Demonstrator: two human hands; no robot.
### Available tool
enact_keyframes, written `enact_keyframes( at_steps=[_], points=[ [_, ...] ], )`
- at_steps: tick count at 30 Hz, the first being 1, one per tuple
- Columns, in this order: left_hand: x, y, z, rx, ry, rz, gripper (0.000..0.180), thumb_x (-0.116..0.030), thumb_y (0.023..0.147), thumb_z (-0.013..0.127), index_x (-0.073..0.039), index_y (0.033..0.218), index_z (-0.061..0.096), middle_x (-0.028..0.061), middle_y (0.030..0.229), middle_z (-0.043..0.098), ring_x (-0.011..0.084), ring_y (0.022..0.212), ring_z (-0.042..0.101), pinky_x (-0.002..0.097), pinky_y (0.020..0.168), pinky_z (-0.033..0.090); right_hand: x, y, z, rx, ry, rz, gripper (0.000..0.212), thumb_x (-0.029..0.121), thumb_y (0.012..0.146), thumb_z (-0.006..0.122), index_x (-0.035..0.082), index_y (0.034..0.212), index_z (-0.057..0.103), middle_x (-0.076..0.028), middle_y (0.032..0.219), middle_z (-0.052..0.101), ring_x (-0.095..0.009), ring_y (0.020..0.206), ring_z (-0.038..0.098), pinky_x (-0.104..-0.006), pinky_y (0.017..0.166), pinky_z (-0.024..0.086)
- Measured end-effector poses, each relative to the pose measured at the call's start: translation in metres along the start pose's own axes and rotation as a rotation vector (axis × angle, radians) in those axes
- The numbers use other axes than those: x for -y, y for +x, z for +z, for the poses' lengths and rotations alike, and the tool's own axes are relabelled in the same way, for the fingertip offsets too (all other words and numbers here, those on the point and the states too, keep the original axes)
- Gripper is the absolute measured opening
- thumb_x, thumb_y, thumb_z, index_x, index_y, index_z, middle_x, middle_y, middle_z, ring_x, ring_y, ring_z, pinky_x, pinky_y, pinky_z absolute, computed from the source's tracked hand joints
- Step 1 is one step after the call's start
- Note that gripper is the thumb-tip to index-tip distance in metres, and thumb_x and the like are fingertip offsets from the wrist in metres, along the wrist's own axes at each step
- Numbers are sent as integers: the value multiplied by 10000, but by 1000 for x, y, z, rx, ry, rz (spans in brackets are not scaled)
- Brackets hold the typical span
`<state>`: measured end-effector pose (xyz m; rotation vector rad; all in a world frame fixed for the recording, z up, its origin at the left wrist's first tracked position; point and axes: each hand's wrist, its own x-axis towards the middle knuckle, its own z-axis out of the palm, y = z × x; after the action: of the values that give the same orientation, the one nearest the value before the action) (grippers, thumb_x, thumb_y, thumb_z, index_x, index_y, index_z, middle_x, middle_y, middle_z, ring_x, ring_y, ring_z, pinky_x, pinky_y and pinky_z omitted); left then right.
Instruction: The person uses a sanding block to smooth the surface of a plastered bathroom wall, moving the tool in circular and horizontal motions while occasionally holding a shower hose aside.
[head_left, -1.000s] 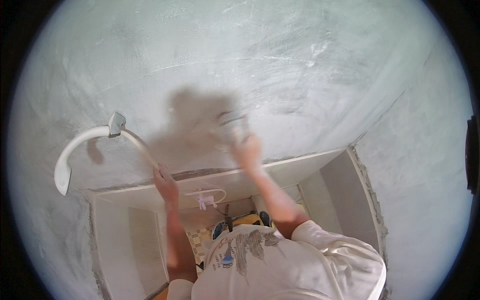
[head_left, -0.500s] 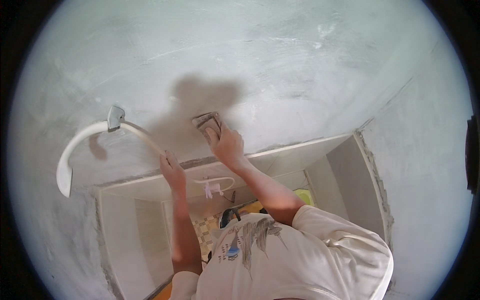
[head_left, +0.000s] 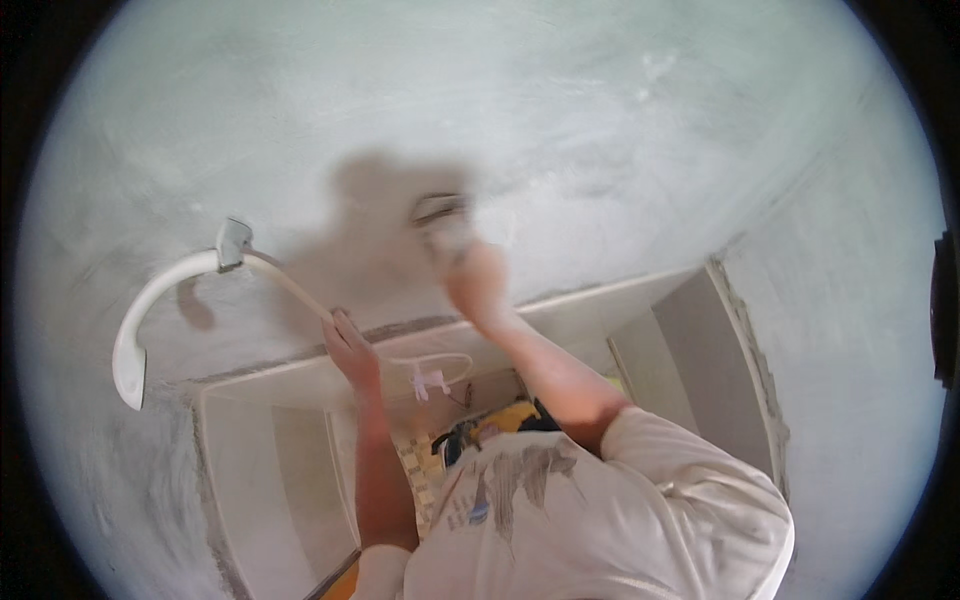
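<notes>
My left hand (head_left: 352, 352) grips the thin lower end of a curved white tube (head_left: 150, 306) whose thicker half arcs out to the left. A grey clip (head_left: 234, 243) sits round the tube near the top of its bend. My right hand (head_left: 480, 285), smeared by motion, is closed round a grey hand sanding block (head_left: 441, 218) with a dark edge. The block is at the grey-white plastered surface (head_left: 590, 130), with a shadow beside it; whether it presses there cannot be told. Faint streaks and pale patches mark the plaster.
Below my hands is a box-shaped recess with a pale rim (head_left: 610, 293) and rough plaster edges. Inside it show a pink item (head_left: 430, 382) by a white loop, orange and dark things (head_left: 510, 418) and checked tiles (head_left: 424, 462). Another plastered face (head_left: 850, 330) adjoins at right.
My right hand and the sanding block have moved up and to the right across the plaster, and now look blurred. My left hand has shifted slightly right and down, still on the tube.
</notes>
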<state>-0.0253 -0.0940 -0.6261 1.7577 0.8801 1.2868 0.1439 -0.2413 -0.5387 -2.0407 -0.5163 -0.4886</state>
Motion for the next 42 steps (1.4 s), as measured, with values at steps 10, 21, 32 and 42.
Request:
enact_keyframes(
  at_steps=[10, 21, 32, 42],
  points=[
    [-19, 12, 32, 67, -107, -119, 362, -277, 1145, 467, 45, 1040, 596, 70, 787, 529, 210, 715, 523, 393, 673, 436, -33, 69, -108, -148, 107, 355, 723, 578, 1059, 531, -119, 1190, 668, -342, 1081, 690, -457, 1070, 668, -524, 936, 494],
    [44, -9, -36, 135, 169, -35, 426, -274, 1133, 483, 107, 1305, 566, 301, 1187, 658, 442, 1113, 628, 479, 988, 471, 19, -45, 2, 549, 23, 238, 487, 430, 1034, 567, -26, 958, 720, -299, 993, 727, -504, 965, 688, -579, 875, 523],
    [-123, -104, 34, 982, -289, -592, 707, -325, 1110, 527, 1, 1664, 234, 204, 1595, 471, 287, 1456, 486, 412, 1178, 391, -43, -29, -152, 543, 714, 566, 490, 455, 1066, 615, -9, 1146, 748, -52, 928, 740, -139, 827, 669, -331, 752, 538],
    [-186, -99, 93, 1163, -1094, -415, 537, -332, 1126, 458, -54, 1576, 361, 210, 1619, 444, 322, 1443, 495, 468, 1223, 373, -67, -56, -181, 629, 875, 715, 570, 558, 1060, 602, 7, 1080, 748, -13, 901, 709, -80, 757, 631, -275, 663, 497]
  ],
)
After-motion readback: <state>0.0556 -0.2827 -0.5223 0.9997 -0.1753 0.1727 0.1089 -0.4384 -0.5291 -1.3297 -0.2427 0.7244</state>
